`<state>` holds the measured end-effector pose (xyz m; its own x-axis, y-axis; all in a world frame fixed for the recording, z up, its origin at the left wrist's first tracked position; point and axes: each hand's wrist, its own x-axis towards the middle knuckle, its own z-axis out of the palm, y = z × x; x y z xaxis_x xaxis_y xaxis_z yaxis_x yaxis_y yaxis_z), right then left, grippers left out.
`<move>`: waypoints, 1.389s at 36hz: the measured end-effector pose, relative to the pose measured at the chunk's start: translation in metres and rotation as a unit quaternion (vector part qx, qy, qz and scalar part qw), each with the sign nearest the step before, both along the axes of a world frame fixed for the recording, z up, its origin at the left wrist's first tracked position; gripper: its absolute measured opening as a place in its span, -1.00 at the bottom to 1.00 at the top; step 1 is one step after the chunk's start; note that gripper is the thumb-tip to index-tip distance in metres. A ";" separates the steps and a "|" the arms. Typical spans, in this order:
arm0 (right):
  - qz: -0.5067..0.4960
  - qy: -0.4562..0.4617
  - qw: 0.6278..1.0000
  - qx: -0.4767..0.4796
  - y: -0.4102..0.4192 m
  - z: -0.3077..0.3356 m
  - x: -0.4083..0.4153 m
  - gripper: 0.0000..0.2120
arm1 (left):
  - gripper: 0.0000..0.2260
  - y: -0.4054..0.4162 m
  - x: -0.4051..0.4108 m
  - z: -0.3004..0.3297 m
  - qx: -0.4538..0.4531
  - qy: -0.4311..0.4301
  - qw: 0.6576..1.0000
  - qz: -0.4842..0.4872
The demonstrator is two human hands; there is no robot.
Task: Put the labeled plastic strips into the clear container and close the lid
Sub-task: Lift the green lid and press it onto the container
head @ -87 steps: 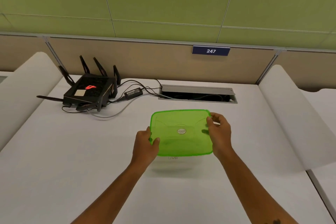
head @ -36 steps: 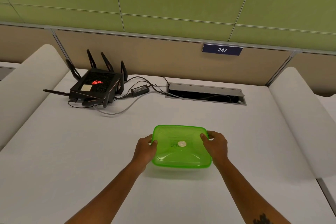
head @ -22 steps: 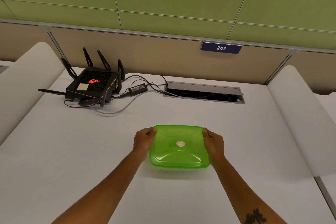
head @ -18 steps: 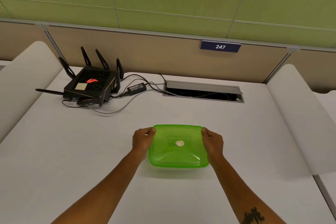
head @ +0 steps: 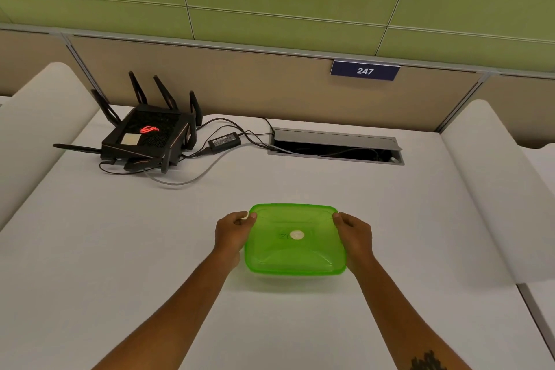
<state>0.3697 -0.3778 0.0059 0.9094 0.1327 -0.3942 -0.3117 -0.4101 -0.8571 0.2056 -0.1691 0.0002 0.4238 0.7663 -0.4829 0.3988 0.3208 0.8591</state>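
Observation:
A translucent green lid (head: 295, 252) with a small white disc at its centre lies flat on the clear container (head: 295, 277), of which only a thin strip shows under the lid's near edge. My left hand (head: 231, 231) grips the lid's far left corner, thumb on top. My right hand (head: 356, 233) grips the far right corner the same way. Faint dark lettering shows through the lid near the disc; the plastic strips themselves cannot be made out.
A black router (head: 147, 137) with antennas, a power brick (head: 224, 141) and cables sit at the back left. An open cable hatch (head: 335, 146) is set in the white desk (head: 120, 249) behind the container. Padded white dividers (head: 492, 183) flank the desk.
The lid came down from a raised, tilted position onto the container. My hands then slid from the lid's sides toward its far corners.

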 end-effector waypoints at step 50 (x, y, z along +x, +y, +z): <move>0.017 0.263 0.963 0.060 -0.062 0.011 -0.023 -0.86 | -0.78 -0.070 -0.056 -0.006 -0.108 -0.056 0.984 0.133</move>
